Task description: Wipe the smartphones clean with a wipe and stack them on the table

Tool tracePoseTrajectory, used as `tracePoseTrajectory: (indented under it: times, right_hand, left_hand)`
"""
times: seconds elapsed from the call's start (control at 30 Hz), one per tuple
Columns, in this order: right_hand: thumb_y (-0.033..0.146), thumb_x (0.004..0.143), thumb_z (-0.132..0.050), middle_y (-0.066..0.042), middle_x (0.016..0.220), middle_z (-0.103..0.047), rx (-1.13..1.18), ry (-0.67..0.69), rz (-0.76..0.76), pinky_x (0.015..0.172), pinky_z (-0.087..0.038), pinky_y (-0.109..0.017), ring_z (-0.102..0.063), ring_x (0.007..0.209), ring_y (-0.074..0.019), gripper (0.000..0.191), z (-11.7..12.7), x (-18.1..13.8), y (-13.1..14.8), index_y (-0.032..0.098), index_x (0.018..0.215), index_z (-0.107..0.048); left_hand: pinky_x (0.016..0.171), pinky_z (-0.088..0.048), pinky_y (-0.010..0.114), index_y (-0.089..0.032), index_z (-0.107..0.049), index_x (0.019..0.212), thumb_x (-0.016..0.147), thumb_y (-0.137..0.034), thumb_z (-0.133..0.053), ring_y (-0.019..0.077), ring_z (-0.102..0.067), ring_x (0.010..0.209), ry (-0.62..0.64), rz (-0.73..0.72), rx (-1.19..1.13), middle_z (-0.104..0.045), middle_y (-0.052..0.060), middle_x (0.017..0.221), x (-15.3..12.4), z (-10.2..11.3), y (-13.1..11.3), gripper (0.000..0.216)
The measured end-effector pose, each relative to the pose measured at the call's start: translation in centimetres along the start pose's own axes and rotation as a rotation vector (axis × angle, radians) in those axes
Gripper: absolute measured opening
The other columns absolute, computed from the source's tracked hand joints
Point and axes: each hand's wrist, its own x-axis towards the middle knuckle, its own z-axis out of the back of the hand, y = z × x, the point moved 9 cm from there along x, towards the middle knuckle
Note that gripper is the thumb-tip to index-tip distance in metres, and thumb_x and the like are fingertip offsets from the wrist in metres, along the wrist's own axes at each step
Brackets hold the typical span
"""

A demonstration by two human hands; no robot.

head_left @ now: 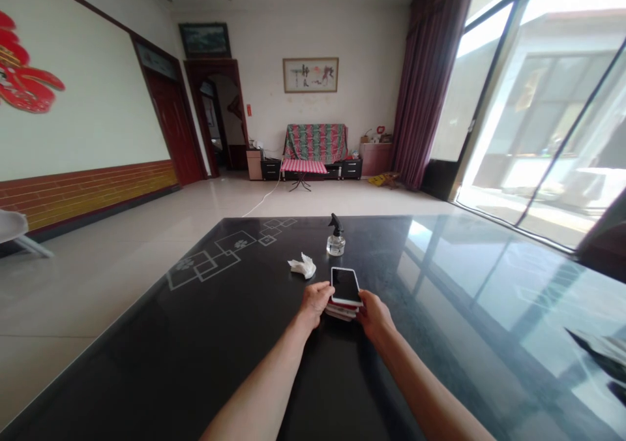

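Note:
A white-edged phone [345, 286] with a dark screen lies face up on top of a small stack of other phones [341, 312] on the black glass table [205, 336]. My left hand [316, 301] grips the left side of the top phone, fingers curled round its edge. My right hand [374, 313] holds the right side of the stack, fingers closed on it. A crumpled white tissue [303, 267] lies just beyond my left hand. A small clear spray bottle [335, 237] with a black trigger head stands upright farther back.
The table's far edge runs near the bottle, with a white square pattern [220, 252] at its back left. Tiled floor, a covered sofa [315, 144] and a small table stand at the far wall. Large windows [542, 115] are on the right.

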Motion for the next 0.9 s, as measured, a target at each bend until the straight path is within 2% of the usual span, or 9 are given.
tracePoseTrajectory:
  times: [0.1, 0.2, 0.3, 0.47, 0.7, 0.8, 0.9]
  right_hand:
    - [0.033, 0.091, -0.056, -0.007, 0.112, -0.060, 0.000, 0.004, -0.007, 0.079, -0.053, -0.037, -0.061, 0.093, -0.0185, 0.030, -0.9, -2.1, -1.1, 0.015, 0.114, -0.056]
    - [0.023, 0.084, -0.058, -0.001, 0.076, -0.063, 0.012, 0.002, 0.003, 0.058, -0.051, -0.024, -0.061, 0.064, -0.0130, 0.008, -2.2, -4.0, -2.2, 0.015, 0.086, -0.059]
    - [0.017, 0.074, -0.058, 0.003, 0.057, -0.056, 0.024, 0.017, 0.012, 0.046, -0.046, -0.021, -0.055, 0.049, -0.0114, 0.007, -3.9, -5.8, -3.6, 0.020, 0.069, -0.053]
    - [0.023, 0.068, -0.058, 0.002, 0.063, -0.062, 0.015, 0.105, 0.029, 0.049, -0.048, -0.022, -0.058, 0.055, -0.0135, 0.003, -7.9, -8.7, -6.9, 0.022, 0.071, -0.058]
    - [0.030, 0.062, -0.061, 0.001, 0.073, -0.068, -0.058, 0.307, 0.039, 0.050, -0.047, -0.023, -0.063, 0.064, -0.0169, 0.026, -15.7, -10.8, -12.2, 0.021, 0.086, -0.065]
    - [0.033, 0.063, -0.062, 0.002, 0.071, -0.068, -0.100, 0.408, 0.056, 0.050, -0.046, -0.023, -0.063, 0.065, -0.0180, 0.038, -20.2, -10.6, -14.2, 0.020, 0.098, -0.066]
    - [0.033, 0.064, -0.063, 0.001, 0.073, -0.070, -0.100, 0.479, 0.087, 0.054, -0.048, -0.023, -0.064, 0.068, -0.0183, 0.041, -24.6, -9.6, -15.4, 0.018, 0.101, -0.067]
  left_hand:
    - [0.066, -0.048, 0.027, -0.011, -0.073, 0.096, 0.062, -0.021, -0.072, 0.0196, -0.066, 0.073, -0.019, 0.026, 0.008, -0.074, 0.009, 0.082, -1.5, 2.2, -0.3, 0.035]
    - [0.061, -0.046, 0.026, -0.012, -0.075, 0.089, 0.062, -0.024, -0.073, 0.0180, -0.064, 0.065, -0.020, 0.037, 0.016, -0.071, 0.005, 0.070, -2.9, 4.6, -0.7, 0.029]
    - [0.058, -0.044, 0.025, -0.012, -0.075, 0.080, 0.061, -0.027, -0.074, 0.0168, -0.062, 0.061, -0.027, 0.031, 0.023, -0.068, 0.002, 0.063, -4.2, 7.4, -1.2, 0.024]
    - [0.058, -0.043, 0.024, -0.013, -0.074, 0.077, 0.060, -0.025, -0.074, 0.0164, -0.060, 0.062, -0.082, 0.007, 0.022, -0.068, 0.002, 0.064, -6.1, 13.3, -1.9, 0.022]
    - [0.056, -0.041, 0.024, -0.013, -0.074, 0.076, 0.064, -0.026, -0.066, 0.0159, -0.059, 0.060, -0.135, -0.047, -0.008, -0.068, 0.003, 0.064, -8.2, 22.6, -3.0, 0.019]
    - [0.056, -0.042, 0.025, -0.014, -0.074, 0.082, 0.068, -0.026, -0.062, 0.0165, -0.060, 0.060, -0.146, -0.082, -0.026, -0.069, 0.004, 0.068, -7.8, 26.4, -3.4, 0.022]
    - [0.062, -0.046, 0.026, -0.014, -0.074, 0.092, 0.069, -0.026, -0.061, 0.0186, -0.063, 0.067, -0.193, -0.119, -0.031, -0.071, 0.004, 0.074, -6.1, 29.9, -3.7, 0.029]
